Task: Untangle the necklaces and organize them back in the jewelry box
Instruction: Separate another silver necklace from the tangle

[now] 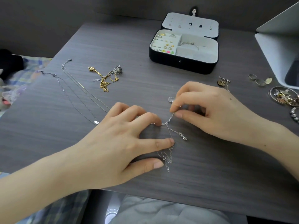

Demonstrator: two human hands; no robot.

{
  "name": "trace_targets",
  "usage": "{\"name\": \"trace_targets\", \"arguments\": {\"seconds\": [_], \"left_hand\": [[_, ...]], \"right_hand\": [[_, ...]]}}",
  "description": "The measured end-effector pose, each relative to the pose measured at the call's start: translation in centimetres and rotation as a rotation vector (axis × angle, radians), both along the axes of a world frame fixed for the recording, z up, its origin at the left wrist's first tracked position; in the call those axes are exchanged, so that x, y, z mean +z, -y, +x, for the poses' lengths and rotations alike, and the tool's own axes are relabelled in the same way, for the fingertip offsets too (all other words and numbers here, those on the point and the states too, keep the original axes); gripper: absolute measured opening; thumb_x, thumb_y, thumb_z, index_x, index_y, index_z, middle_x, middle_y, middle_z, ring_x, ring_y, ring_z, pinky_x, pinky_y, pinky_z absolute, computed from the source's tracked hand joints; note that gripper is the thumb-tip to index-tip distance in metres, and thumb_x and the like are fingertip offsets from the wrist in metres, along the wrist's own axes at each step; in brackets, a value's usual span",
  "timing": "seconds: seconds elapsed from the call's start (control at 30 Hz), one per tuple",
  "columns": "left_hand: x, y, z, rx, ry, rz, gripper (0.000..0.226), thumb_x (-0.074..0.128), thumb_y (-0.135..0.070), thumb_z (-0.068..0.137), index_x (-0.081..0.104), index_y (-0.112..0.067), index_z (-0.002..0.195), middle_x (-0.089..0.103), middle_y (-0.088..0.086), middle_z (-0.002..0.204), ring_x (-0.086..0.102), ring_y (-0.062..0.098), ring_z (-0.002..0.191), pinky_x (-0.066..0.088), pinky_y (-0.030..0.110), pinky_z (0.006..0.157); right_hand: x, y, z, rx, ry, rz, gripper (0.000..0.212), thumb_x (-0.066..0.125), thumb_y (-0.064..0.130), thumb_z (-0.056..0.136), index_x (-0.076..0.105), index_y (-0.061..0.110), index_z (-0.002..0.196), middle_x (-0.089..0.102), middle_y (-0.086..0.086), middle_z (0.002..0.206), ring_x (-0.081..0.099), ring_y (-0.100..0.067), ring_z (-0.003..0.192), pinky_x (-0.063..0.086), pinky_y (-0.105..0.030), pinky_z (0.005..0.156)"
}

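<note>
Both hands low over the dark wood-grain table [210,167], working one fine silver chain [169,122]. Right hand [215,110]: thumb and forefinger closed in a pinch on the chain's upper end, other fingers curled loosely. Left hand [119,143]: fingers spread and bent; one fingertip presses the chain against the table at a knotted point, the forefinger tip pins a lower strand, the thumb lies flat just beside the loose tail. Not a grasp, more a pinning.

Chain is thin, pale metal, stretched taut between the hands, then branching: one short strand ends in a small glinting charm [183,136], another falls into a small snarl with a ring clasp [166,157] near the left thumb.

Left of the hands: two long thin necklaces [76,92] laid out nearly straight and side by side, one with a small oval pendant. Beyond them, a gold link chain tangled with a silver piece [105,78], bunched and kinked.

Far edge: black jewelry box [182,62], lid open, pale soft lining, rounded corners; small earrings in the left compartment, a thin bangle in a right one; studs pinned in the lid.

Right edge: small round dish [273,97] heaped with mixed trinkets, two rings [256,79] nearby.
</note>
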State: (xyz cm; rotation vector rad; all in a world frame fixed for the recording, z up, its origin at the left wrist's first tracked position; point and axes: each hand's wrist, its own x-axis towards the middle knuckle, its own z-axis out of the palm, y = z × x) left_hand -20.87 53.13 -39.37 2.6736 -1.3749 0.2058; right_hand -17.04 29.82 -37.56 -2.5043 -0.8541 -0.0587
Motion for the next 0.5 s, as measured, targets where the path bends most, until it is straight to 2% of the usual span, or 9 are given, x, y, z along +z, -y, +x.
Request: {"name": "trace_targets", "arguments": {"seconds": [0.03,0.1,0.13,0.2,0.27,0.37,0.5], "left_hand": [[0.0,0.0,0.0,0.001,-0.002,-0.001,0.040,0.037,-0.053,0.095,0.064,-0.035,0.120,0.059,0.004,0.120,0.053,0.026,0.099,0.036,0.040,0.081],[0.0,0.0,0.0,-0.001,-0.008,-0.002,0.041,0.037,-0.053,0.095,0.064,-0.035,0.120,0.059,0.004,0.120,0.053,0.026,0.099,0.036,0.040,0.081],[0.1,0.0,0.0,-0.001,-0.013,-0.001,0.041,0.037,-0.053,0.095,0.064,-0.036,0.120,0.059,0.004,0.120,0.053,0.026,0.099,0.036,0.040,0.081],[0.1,0.0,0.0,-0.001,-0.018,-0.001,0.041,0.037,-0.053,0.095,0.064,-0.036,0.120,0.059,0.004,0.120,0.054,0.027,0.098,0.036,0.040,0.081],[0.1,0.0,0.1,-0.006,-0.018,-0.003,0.041,0.036,-0.053,0.095,0.064,-0.036,0.120,0.059,0.006,0.119,0.055,0.028,0.097,0.037,0.041,0.080],[0.2,0.0,0.0,-0.017,-0.011,-0.044,0.040,0.038,-0.050,0.096,0.067,-0.031,0.116,0.062,0.006,0.118,0.058,0.028,0.095,0.040,0.042,0.080],[0.2,-0.2,0.3,-0.015,-0.050,-0.181,0.032,0.046,-0.037,0.095,0.073,-0.018,0.096,0.066,0.004,0.112,0.060,0.024,0.091,0.045,0.038,0.077]], "right_hand": [[0.2,0.1,-0.2,0.004,0.007,0.004,0.012,0.058,0.034,0.083,0.068,0.029,0.087,0.056,0.013,0.097,0.049,-0.004,0.071,0.035,-0.013,0.066],[0.5,0.5,-0.8,0.014,0.048,-0.025,0.019,0.055,0.044,0.082,0.069,0.030,0.084,0.055,0.011,0.102,0.049,-0.007,0.081,0.041,-0.026,0.071],[0.7,0.6,-1.1,0.016,0.050,-0.049,0.022,0.054,0.049,0.081,0.068,0.031,0.081,0.056,0.011,0.100,0.049,-0.010,0.084,0.044,-0.032,0.071],[0.8,0.7,-1.8,0.023,0.038,-0.111,0.028,0.052,0.057,0.077,0.066,0.033,0.077,0.054,0.016,0.091,0.048,-0.010,0.084,0.045,-0.036,0.065],[0.5,0.5,-2.4,0.030,0.041,-0.161,0.028,0.048,0.056,0.077,0.062,0.033,0.076,0.053,0.018,0.083,0.046,-0.007,0.080,0.046,-0.033,0.060],[-0.2,0.2,-2.7,0.014,0.046,-0.174,0.024,0.042,0.046,0.081,0.059,0.030,0.075,0.053,0.017,0.078,0.043,-0.005,0.076,0.044,-0.029,0.061],[0.2,-0.3,-2.6,0.013,0.015,-0.092,0.015,0.043,0.044,0.082,0.052,0.033,0.078,0.043,0.024,0.073,0.039,0.001,0.072,0.034,-0.015,0.068]]}}
